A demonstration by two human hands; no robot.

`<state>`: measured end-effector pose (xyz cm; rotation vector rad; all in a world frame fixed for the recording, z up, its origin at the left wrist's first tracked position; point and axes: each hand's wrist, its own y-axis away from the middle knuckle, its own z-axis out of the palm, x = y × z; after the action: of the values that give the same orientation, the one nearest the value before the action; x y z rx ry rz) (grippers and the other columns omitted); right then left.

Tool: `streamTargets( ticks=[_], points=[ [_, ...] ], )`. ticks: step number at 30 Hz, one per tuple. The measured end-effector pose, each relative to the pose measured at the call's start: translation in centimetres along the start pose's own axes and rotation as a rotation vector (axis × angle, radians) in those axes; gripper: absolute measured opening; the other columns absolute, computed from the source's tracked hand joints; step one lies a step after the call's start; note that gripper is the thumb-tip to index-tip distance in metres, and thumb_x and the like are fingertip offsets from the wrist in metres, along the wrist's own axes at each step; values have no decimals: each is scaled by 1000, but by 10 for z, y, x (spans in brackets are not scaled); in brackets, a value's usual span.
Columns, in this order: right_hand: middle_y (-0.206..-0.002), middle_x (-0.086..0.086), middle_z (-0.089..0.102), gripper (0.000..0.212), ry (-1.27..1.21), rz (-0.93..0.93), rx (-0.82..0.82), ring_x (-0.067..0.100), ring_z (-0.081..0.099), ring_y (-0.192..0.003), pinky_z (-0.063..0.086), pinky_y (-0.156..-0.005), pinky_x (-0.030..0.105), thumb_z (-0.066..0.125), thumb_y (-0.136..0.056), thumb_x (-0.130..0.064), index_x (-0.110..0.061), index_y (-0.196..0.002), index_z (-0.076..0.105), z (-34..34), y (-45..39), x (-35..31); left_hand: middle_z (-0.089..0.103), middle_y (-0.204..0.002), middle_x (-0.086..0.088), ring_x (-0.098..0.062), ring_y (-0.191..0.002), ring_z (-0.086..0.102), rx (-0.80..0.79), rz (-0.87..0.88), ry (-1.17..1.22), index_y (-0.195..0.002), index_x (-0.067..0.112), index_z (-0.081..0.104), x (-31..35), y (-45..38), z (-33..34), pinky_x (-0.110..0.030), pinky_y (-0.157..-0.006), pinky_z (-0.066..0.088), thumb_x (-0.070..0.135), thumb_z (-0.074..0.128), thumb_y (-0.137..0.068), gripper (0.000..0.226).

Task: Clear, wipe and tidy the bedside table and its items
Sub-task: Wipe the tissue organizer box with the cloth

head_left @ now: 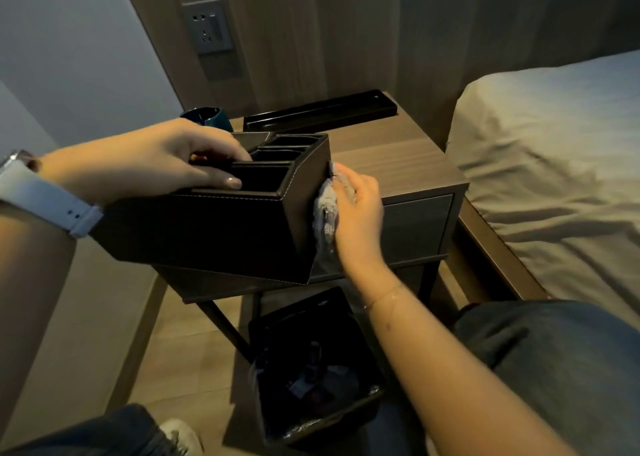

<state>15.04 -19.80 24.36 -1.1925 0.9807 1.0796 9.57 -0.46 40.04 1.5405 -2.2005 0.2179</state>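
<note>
A dark leather organiser box [221, 227] with several open compartments is held up in front of the wooden bedside table [398, 164]. My left hand [152, 157] grips its top edge, fingers hooked into a compartment. My right hand [356, 209] presses a crumpled grey cloth [325, 213] flat against the box's right end wall. A long black tray [322, 110] lies along the back of the table. A dark teal cup [204, 117] stands at the table's back left corner, partly hidden behind my left hand.
A black waste bin [311, 369] lined with a bag and holding rubbish stands on the floor under the table. The bed [554, 164] lies close on the right. A wall socket [207, 27] sits on the panel behind. My knees are low in view.
</note>
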Motion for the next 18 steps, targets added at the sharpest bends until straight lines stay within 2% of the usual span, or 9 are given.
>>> streamTargets(
  ticks=[2,3,4,6,9,12,14,16,18],
  points=[
    [-112,-1,50,28,1,-38,55,-7,52,-93,38,-91,7,48,-98,-7,-9,-122,61,4,29,5,63,-104,20,2,-104,57,9,21,10,-100,46,67,1,0,2,-21,-84,42,87,54,-54,63],
    [-109,-2,50,28,28,-47,36,-9,51,-89,37,-88,4,47,-97,-3,-9,-120,61,0,43,12,64,-105,20,2,-104,57,22,31,16,-101,46,67,1,0,3,-20,-83,42,86,54,-55,62],
    [-106,-1,52,26,42,-41,-4,-9,52,-86,38,-85,5,49,-95,0,-10,-115,63,-7,56,19,64,-105,20,2,-104,58,36,39,20,-102,46,67,1,1,4,-19,-82,43,86,54,-56,62],
    [-101,3,60,23,20,42,-112,-5,58,-88,43,-85,16,55,-91,4,-13,-102,66,-20,74,27,65,-105,20,1,-103,59,67,44,47,-102,47,67,0,3,4,-19,-81,44,85,56,-56,61],
    [-106,4,66,22,-42,67,-93,8,64,-101,48,-92,27,61,-89,-2,-15,-104,70,-35,77,16,66,-104,22,3,-102,60,130,63,70,-101,53,66,0,6,7,-19,-79,46,85,56,-55,57],
    [-109,0,61,24,-46,-95,42,5,60,-103,48,-95,24,61,-91,-9,-15,-114,66,-32,55,-14,66,-102,26,7,-101,59,179,76,72,-98,56,66,0,7,11,-10,-79,48,86,56,-55,54],
    [-106,-1,57,27,-32,-222,13,3,58,-101,46,-94,21,58,-92,-6,-16,-116,64,-17,53,-32,67,-101,26,8,-100,59,200,74,92,-98,51,67,1,7,13,-4,-79,45,85,57,-55,56],
    [-100,-2,53,30,-21,-270,-25,1,56,-95,45,-90,17,57,-90,-2,-21,-113,63,-5,75,-31,68,-97,24,7,-99,60,226,59,120,-100,45,67,2,7,14,-6,-79,46,73,61,-62,48],
    [-94,-3,53,27,4,-267,-85,-1,56,-89,44,-81,13,61,-87,2,-17,-107,66,-15,97,-14,69,-94,20,5,-99,61,273,27,108,-102,39,67,3,6,16,-12,-81,48,51,63,-67,38]
  ],
)
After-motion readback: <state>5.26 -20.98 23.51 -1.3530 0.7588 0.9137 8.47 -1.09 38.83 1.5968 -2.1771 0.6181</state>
